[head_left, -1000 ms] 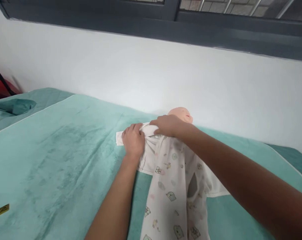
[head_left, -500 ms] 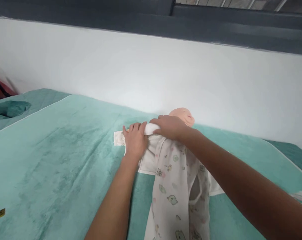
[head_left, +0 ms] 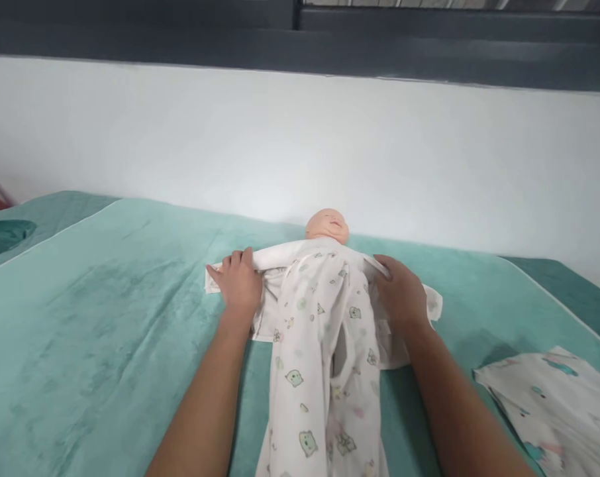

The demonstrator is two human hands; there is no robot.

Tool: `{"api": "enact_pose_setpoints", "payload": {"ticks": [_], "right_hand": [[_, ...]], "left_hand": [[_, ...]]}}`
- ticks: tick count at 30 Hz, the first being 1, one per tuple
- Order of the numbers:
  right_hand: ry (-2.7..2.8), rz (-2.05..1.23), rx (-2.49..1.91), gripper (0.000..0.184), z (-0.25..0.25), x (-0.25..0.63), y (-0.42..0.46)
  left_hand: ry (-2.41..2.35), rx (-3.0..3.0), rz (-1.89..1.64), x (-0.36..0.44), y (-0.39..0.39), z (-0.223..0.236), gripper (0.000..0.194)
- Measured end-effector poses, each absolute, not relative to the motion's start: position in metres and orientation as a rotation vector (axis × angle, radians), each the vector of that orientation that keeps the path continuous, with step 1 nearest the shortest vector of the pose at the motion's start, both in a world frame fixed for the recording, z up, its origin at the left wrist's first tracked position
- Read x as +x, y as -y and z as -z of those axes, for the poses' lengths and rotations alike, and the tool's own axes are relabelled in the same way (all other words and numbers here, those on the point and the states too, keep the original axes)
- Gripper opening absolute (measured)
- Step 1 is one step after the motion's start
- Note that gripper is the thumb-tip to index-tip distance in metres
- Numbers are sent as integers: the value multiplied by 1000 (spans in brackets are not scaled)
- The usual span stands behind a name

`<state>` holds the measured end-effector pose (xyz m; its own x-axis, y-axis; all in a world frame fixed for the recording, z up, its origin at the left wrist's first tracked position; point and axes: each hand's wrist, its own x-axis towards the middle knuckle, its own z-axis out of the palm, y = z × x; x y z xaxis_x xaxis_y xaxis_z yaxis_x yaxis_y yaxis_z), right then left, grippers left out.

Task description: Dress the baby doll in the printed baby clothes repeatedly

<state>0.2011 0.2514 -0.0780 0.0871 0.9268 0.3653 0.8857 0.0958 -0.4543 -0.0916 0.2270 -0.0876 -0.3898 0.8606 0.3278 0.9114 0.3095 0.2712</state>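
A baby doll (head_left: 327, 225) lies on its back, only its head and neck bare. Over its body spreads a white printed baby garment (head_left: 304, 351), its long lower part hanging toward me with small green animal figures. On the left side, my left hand (head_left: 240, 281) is closed around a white sleeve (head_left: 280, 254), whose cuff sticks out past my fingers. My right hand (head_left: 402, 291) pinches the white cloth near the doll's other shoulder; the other cuff (head_left: 433, 303) shows beyond my wrist. The doll's arms are hidden.
A green plush bed cover (head_left: 106, 331) lies under everything. At the lower right is a second white printed garment (head_left: 553, 411). Behind the doll's head rises a white wall (head_left: 300, 146) below a dark window frame (head_left: 181, 40).
My right hand has left the left-hand sleeve and moved right to the cloth at the other shoulder. My left hand stays at the left sleeve. The view has turned right, showing the second garment.
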Motion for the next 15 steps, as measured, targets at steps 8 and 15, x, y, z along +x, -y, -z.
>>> {"api": "enact_pose_setpoints", "payload": {"ticks": [8, 15], "right_hand": [[1671, -161, -1794, 44, 75, 202, -265], [1635, -266, -1776, 43, 73, 207, -267]], "left_hand": [[2175, -1919, 1156, -51, -207, 42, 52], [1698, -2727, 141, 56, -244, -9, 26]]}}
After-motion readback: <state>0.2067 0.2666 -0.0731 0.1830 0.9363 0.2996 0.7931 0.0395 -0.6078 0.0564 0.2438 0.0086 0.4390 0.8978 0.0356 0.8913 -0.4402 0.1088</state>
